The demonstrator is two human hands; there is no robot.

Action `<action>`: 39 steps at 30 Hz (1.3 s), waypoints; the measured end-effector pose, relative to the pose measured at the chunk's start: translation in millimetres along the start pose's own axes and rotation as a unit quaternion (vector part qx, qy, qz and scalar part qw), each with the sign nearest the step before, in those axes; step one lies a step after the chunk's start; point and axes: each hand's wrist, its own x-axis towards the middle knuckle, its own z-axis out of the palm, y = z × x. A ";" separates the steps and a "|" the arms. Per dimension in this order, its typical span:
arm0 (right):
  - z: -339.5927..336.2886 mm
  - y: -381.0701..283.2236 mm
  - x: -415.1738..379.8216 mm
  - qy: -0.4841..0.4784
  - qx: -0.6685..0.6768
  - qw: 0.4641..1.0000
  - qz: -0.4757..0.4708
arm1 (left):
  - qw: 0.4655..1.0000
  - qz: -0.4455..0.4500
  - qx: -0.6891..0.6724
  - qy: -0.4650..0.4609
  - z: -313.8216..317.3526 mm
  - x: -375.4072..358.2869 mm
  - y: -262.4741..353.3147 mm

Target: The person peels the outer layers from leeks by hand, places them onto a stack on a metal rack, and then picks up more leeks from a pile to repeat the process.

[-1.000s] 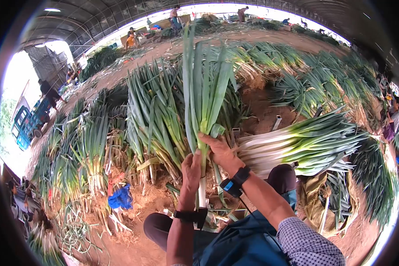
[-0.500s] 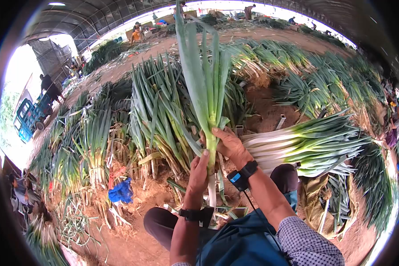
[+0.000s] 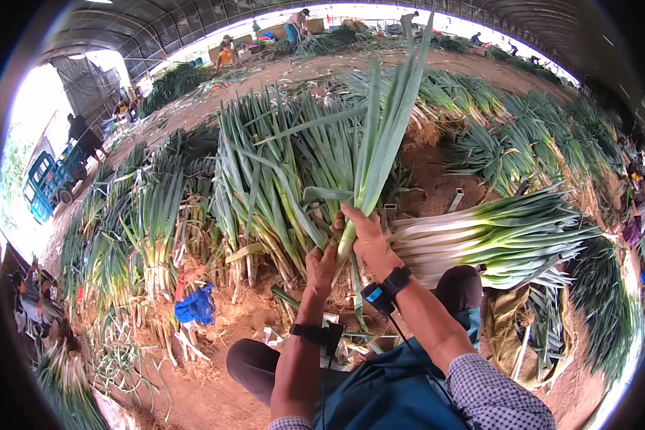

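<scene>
A large green onion [image 3: 371, 168] is held up before me, its leaves leaning up to the right. My right hand [image 3: 369, 233] is closed around the stalk just below the leaves. Lower down, my left hand [image 3: 321, 265] is closed at the stalk's pale lower part, thumb against it. One leaf [image 3: 327, 194] sticks out to the left just above my hands. Behind them stands a thick bunch of untrimmed green onions [image 3: 265, 179]. To the right lies a pile of clean white-stemmed green onions [image 3: 473, 233], close to my right knee.
More bunches of green onions [image 3: 154, 236] stand on the left, and others [image 3: 509, 143] lie at right. A blue plastic bag [image 3: 195, 305] rests on the dirt floor. A blue cart [image 3: 50, 183] stands at far left beside a person [image 3: 84, 135]. Other people work at the back.
The green onion has tilted from nearly upright to leaning right. A leaf now sticks out sideways to the left. My right hand stays on the stalk, and the left remains just below it.
</scene>
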 end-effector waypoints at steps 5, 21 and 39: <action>-6.7 -2.6 3.5 -0.047 -0.003 0.999 -0.008 | 0.966 -0.239 0.053 -0.080 -12.1 -11.6 25.6; -16.4 17.0 -2.5 0.000 -0.054 0.994 -0.095 | 0.962 -0.063 0.198 -0.174 7.3 -30.1 60.3; -38.3 15.1 -6.1 0.031 -0.134 0.977 -0.162 | 0.981 -0.144 0.008 -0.133 -13.3 -12.0 2.3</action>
